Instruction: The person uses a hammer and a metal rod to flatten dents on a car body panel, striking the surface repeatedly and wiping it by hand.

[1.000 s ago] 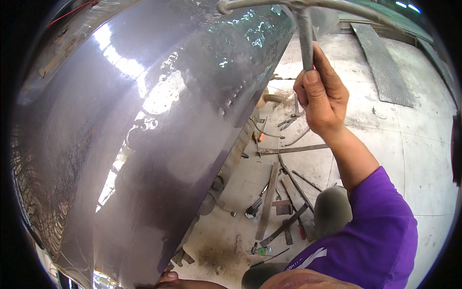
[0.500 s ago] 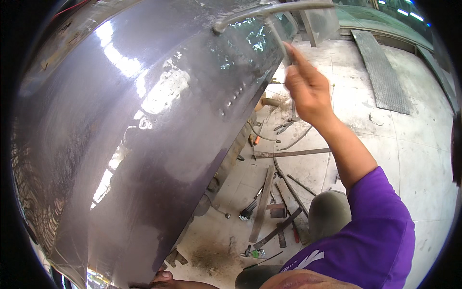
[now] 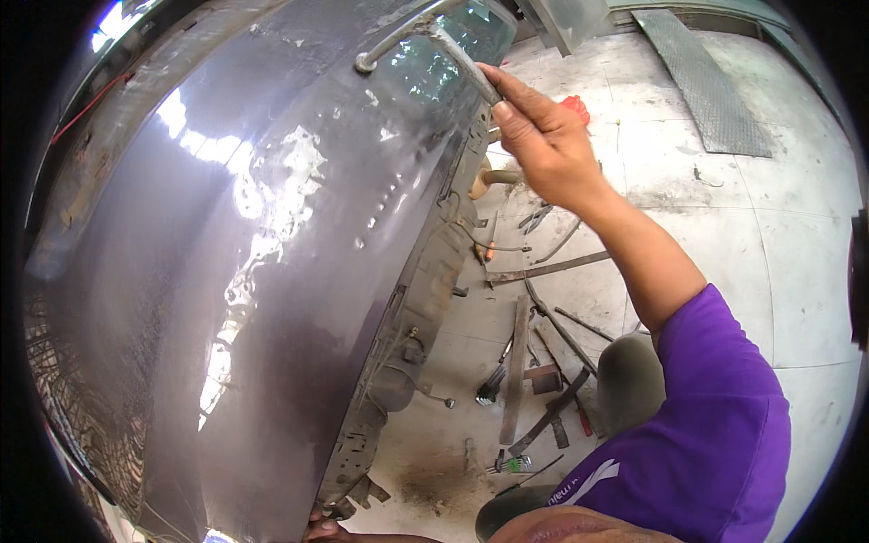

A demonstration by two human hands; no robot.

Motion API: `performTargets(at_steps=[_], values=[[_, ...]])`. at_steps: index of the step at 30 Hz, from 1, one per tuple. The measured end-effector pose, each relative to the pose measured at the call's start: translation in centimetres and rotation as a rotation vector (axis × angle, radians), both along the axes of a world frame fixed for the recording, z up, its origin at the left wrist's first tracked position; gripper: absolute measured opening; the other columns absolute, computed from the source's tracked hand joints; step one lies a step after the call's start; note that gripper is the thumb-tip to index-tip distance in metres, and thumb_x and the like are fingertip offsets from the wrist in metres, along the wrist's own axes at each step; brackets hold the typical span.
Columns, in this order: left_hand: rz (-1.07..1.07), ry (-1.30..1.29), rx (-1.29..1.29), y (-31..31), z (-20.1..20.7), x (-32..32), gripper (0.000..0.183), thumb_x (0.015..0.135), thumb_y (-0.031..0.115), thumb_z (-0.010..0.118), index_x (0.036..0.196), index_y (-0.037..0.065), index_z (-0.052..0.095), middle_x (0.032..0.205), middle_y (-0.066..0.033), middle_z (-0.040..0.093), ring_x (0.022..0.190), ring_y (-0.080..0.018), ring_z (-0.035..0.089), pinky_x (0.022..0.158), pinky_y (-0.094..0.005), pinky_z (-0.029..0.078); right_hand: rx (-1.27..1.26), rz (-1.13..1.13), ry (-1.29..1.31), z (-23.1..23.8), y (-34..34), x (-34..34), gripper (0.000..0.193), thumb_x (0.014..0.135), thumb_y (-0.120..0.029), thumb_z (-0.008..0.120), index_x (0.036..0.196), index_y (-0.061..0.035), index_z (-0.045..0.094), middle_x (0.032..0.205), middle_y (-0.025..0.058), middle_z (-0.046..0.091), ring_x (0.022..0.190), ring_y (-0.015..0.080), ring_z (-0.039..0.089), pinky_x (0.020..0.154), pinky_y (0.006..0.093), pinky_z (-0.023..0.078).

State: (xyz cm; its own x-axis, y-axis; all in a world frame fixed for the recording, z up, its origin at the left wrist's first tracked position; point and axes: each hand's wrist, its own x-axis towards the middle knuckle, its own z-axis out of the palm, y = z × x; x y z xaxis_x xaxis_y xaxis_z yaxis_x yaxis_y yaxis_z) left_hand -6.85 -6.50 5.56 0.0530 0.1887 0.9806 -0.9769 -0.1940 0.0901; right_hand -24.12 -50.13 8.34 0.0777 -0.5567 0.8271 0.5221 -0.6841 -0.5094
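Note:
My right hand [image 3: 548, 149] is closed around the handle of a metal body hammer [image 3: 457, 59], thumb laid along it. The hammer's long, curved head ends in a round face just over or against a dark, glossy car panel [image 3: 299, 362]; whether it touches I cannot tell. Dents and ripples show in the panel's reflections, with a row of small bumps near its right edge. At the bottom of the view, my left hand [image 3: 326, 528] has its fingers curled at the panel's lower edge. Most of that hand is hidden.
Below the panel's edge runs a bare metal frame [image 3: 398, 353] with hanging cables. Metal strips [image 3: 516, 371], pliers [image 3: 536, 217] and other tools lie on the tiled floor. A textured metal plank [image 3: 706, 86] lies at the upper right. My knee [image 3: 631, 385] is beside the tools.
The view has shifted, baring more of the frame under the panel. My right hand and the hammer, blurred before, now show sharply, further up and left in view. My left hand stays at the panel's edge.

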Motion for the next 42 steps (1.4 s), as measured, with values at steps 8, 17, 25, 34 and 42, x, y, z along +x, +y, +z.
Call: performTargets(at_steps=[8,17,25,34,42], values=[[0.172,-0.056,0.077,1.1,0.1,0.7,0.061,0.097,0.035,0.045,0.137,-0.008,0.029,0.103,-0.0242,0.063,0.082,-0.0299,0.066,0.077,-0.036,0.054,-0.015,0.032,-0.107,-0.9,-0.9,0.1,0.038,0.096,-0.019,0.05,0.133,-0.0116,0.05,0.074,0.0003,0.055,0.065,0.0044,0.052,0.06,0.0191,0.045],[-0.919,0.174,0.099,-0.5,0.8,-1.6,0.052,0.099,0.032,0.035,0.121,-0.014,0.046,0.081,-0.026,0.067,0.069,-0.0335,0.067,0.079,-0.0428,0.053,0.289,0.342,-0.127,-2.6,-3.5,-3.0,0.048,0.094,-0.024,0.055,0.134,0.0003,0.045,0.074,-0.0005,0.052,0.056,0.0042,0.046,0.043,0.0199,0.039],[-1.531,0.24,0.323,1.2,1.2,-0.3,0.056,0.097,0.034,0.04,0.129,-0.012,0.038,0.133,-0.033,0.039,0.118,-0.0402,0.045,0.099,-0.0414,0.038,0.308,0.359,-0.23,-4.7,-0.9,-4.5,0.043,0.096,-0.018,0.049,0.137,-0.0057,0.044,0.072,0.0008,0.056,0.056,0.004,0.046,0.048,0.0189,0.04],[-2.154,0.561,0.316,11.1,-3.3,8.3,0.075,0.091,0.021,0.057,0.145,-0.005,0.011,0.151,-0.0254,0.003,0.138,-0.0371,0.018,0.106,-0.0393,0.034,0.074,0.183,-0.372,-3.1,-0.1,-3.8,0.04,0.094,-0.005,0.049,0.134,-0.0019,0.047,0.074,-0.0018,0.054,0.064,0.0037,0.048,0.058,0.0183,0.04],[-2.28,0.286,-0.643,27.6,-10.9,16.9,0.07,0.095,0.025,0.051,0.148,0.008,0.009,0.154,-0.0121,0.007,0.129,-0.0286,0.041,0.093,-0.0304,0.049,0.001,0.258,-0.576,-2.5,0.4,-1.2,0.038,0.095,-0.003,0.048,0.133,-0.0059,0.048,0.07,-0.0028,0.052,0.058,0.0029,0.038,0.053,0.0186,0.034]])
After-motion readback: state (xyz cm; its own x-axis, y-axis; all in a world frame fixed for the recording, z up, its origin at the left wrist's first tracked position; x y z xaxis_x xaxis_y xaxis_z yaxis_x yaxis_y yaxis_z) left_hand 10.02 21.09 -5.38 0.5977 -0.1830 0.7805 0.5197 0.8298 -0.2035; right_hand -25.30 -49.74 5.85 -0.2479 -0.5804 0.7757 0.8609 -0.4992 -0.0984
